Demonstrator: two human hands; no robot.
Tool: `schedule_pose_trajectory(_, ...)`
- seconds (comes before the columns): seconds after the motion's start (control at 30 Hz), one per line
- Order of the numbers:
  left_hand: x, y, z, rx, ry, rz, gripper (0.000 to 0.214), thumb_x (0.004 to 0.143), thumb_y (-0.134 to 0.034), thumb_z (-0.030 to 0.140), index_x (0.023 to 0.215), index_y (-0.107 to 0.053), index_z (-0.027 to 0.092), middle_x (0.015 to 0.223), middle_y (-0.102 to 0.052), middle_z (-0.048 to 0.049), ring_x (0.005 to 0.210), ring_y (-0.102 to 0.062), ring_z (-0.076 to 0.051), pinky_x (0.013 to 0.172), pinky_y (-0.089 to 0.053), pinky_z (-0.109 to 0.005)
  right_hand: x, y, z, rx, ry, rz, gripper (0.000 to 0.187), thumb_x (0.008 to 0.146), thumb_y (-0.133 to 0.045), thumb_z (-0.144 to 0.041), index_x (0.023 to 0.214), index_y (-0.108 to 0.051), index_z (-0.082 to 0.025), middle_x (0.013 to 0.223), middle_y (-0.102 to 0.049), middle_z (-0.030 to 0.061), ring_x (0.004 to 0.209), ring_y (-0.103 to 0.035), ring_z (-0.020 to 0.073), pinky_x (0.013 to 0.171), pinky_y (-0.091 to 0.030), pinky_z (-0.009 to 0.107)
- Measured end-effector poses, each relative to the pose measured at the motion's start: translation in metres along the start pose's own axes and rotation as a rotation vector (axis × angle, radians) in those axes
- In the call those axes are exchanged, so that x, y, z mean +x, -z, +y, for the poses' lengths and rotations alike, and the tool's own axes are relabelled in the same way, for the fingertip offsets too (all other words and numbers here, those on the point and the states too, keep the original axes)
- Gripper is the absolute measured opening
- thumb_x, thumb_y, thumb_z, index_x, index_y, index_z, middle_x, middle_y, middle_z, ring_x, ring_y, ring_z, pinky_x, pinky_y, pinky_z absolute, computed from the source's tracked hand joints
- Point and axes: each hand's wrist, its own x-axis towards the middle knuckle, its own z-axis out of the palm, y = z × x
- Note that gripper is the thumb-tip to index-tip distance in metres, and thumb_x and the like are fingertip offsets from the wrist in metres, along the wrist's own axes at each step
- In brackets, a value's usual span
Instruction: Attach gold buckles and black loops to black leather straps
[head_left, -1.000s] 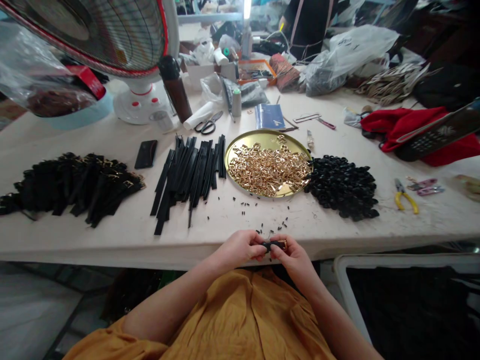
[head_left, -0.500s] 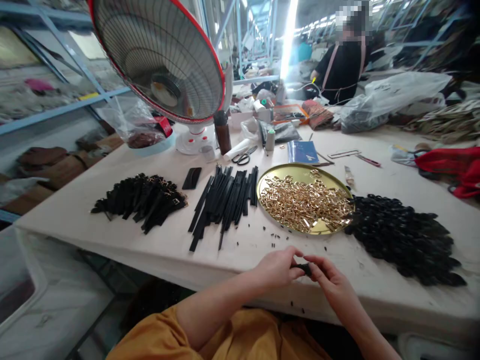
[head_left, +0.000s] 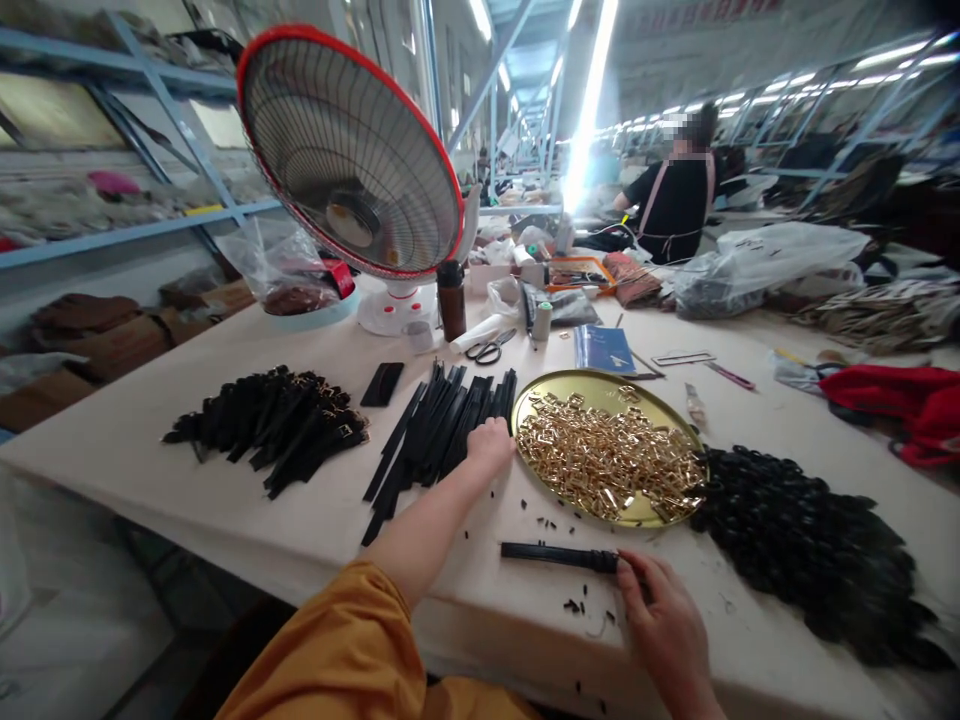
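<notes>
My left hand [head_left: 490, 445] reaches out over the near end of a row of loose black straps [head_left: 439, 428], fingers curled down on them; what they grip is hidden. My right hand [head_left: 660, 610] rests near the table's front edge, its fingers closed on the right end of one black strap [head_left: 559, 555] that lies flat across the table. Beside my left hand stands a round gold tray [head_left: 592, 388] heaped with gold buckles [head_left: 607, 460]. To the tray's right lies a pile of black loops [head_left: 802, 535].
A heap of finished black straps with gold buckles [head_left: 274, 422] lies at the left. A red-rimmed fan [head_left: 352, 165], bottle [head_left: 451, 300], scissors [head_left: 489, 349], blue booklet [head_left: 604, 348] and red cloth [head_left: 900, 400] stand farther back. A person in black [head_left: 675, 205] works at the far end. Tiny black bits [head_left: 577, 605] dot the table edge.
My hands have parted: the left has reached forward to the loose straps, while the right has laid the strap flat on the table. The view has tilted upward.
</notes>
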Motion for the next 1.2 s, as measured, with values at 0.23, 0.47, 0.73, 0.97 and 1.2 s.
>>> schedule_pose_trajectory(0.23, -0.005, -0.001, -0.010, -0.030, 0.136, -0.061, 0.034, 0.084, -0.050, 0.031, 0.113, -0.049, 0.014, 0.112, -0.052, -0.0088, 0.095, -0.055, -0.019, 0.079, -0.048, -0.039, -0.001, -0.001, 0.001, -0.009, 0.028, 0.017, 0.026, 0.085, -0.041, -0.038, 0.096, -0.057, -0.020, 0.096, -0.060, 0.0083, 0.089, -0.055, 0.0240, 0.079, -0.042, 0.037)
schedule_pose_trajectory(0.47, -0.054, 0.026, -0.029, -0.121, 0.058, 0.123, 0.017, 0.083, -0.048, 0.021, 0.091, -0.058, 0.010, 0.085, -0.063, -0.0102, 0.083, -0.060, -0.019, 0.073, -0.045, -0.029, -0.001, -0.004, 0.003, 0.013, 0.024, 0.044, 0.023, 0.084, -0.043, -0.034, 0.096, -0.056, -0.019, 0.094, -0.060, 0.0078, 0.087, -0.055, 0.0225, 0.080, -0.042, 0.036)
schedule_pose_trajectory(0.73, -0.148, 0.087, -0.014, -0.826, -0.278, 0.524, 0.019, 0.076, -0.056, 0.034, 0.084, -0.048, 0.018, 0.089, -0.063, -0.0039, 0.075, -0.059, -0.014, 0.067, -0.045, -0.025, 0.002, -0.002, -0.005, 0.142, -0.047, 0.173, 0.022, 0.084, -0.042, -0.031, 0.094, -0.056, -0.017, 0.087, -0.060, 0.0070, 0.075, -0.056, 0.0175, 0.066, -0.047, 0.030)
schedule_pose_trajectory(0.97, -0.167, 0.044, 0.018, -1.336, -0.058, -0.329, 0.031, 0.074, -0.057, 0.042, 0.070, -0.037, 0.018, 0.048, -0.034, 0.0105, 0.036, -0.028, -0.002, 0.037, -0.019, -0.014, 0.016, 0.029, 0.027, -0.065, -0.108, 0.237, 0.024, 0.084, -0.039, -0.027, 0.097, -0.054, -0.015, 0.087, -0.058, 0.0082, 0.072, -0.055, 0.0165, 0.067, -0.047, 0.030)
schedule_pose_trajectory(1.2, -0.163, 0.011, 0.050, -1.523, 0.082, -0.818, 0.045, 0.067, -0.057, 0.010, 0.110, -0.047, 0.019, 0.105, -0.056, -0.0071, 0.070, -0.059, -0.009, 0.053, -0.042, -0.017, 0.069, 0.052, 0.049, -0.301, -0.148, 0.122, 0.022, 0.079, -0.048, -0.020, 0.100, -0.056, -0.016, 0.093, -0.057, 0.0114, 0.083, -0.055, 0.0222, 0.072, -0.042, 0.033)
